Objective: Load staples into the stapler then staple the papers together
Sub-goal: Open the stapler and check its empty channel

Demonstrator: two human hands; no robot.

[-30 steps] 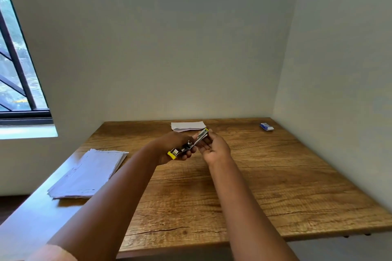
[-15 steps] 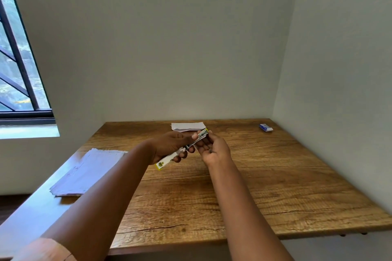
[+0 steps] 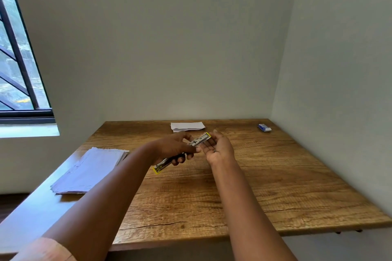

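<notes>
Above the middle of the table I hold a stapler (image 3: 200, 139), swung open into one long line, silver with yellow tips. My left hand (image 3: 174, 148) is closed around its middle, and one yellow end sticks out below that hand. The other end lies across the fingers of my right hand (image 3: 218, 150), which is palm up with its fingers spread. A small blue and white staple box (image 3: 264, 128) sits at the far right corner. A stack of white papers (image 3: 89, 170) lies at the left edge.
A folded white sheet (image 3: 187, 126) lies at the back of the wooden table (image 3: 275, 176), just beyond my hands. Walls close the table in at the back and right. A barred window (image 3: 17, 70) is on the left.
The stapler has swung open further, its lower yellow end dropping towards me. My right hand has uncurled from the far end and now lies flat beneath it.
</notes>
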